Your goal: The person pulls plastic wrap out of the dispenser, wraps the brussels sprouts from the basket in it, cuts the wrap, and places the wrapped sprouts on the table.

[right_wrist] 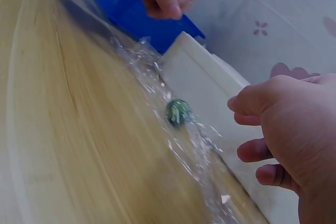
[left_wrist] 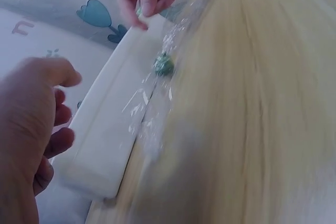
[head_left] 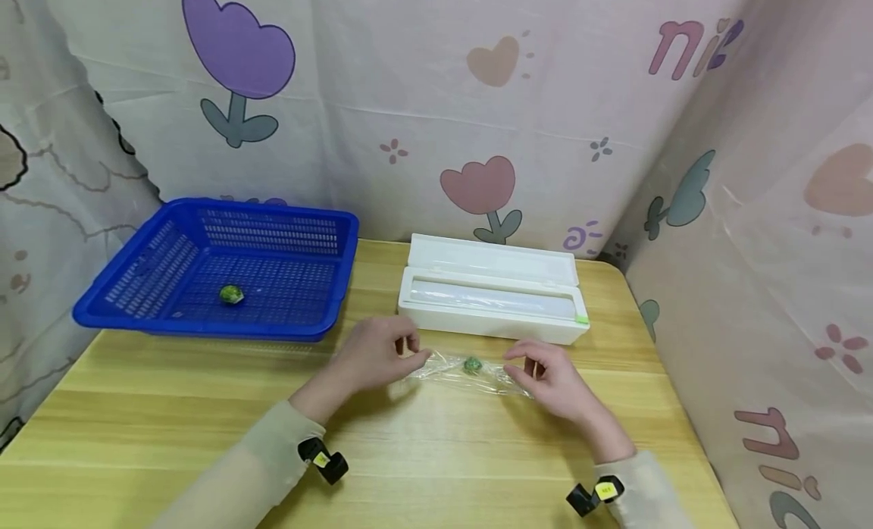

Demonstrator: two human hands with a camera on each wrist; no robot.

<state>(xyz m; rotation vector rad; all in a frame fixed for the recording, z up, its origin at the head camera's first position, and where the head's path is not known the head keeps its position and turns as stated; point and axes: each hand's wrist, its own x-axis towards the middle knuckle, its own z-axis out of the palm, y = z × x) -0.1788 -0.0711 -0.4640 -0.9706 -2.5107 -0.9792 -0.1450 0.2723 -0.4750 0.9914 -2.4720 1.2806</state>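
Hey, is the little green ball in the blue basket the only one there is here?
No, another green ball is with the clear plastic film between the left hand and right hand.

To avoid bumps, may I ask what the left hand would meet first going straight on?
The left hand would likely meet the clear, crumpled plastic film first, though depth is unclear.
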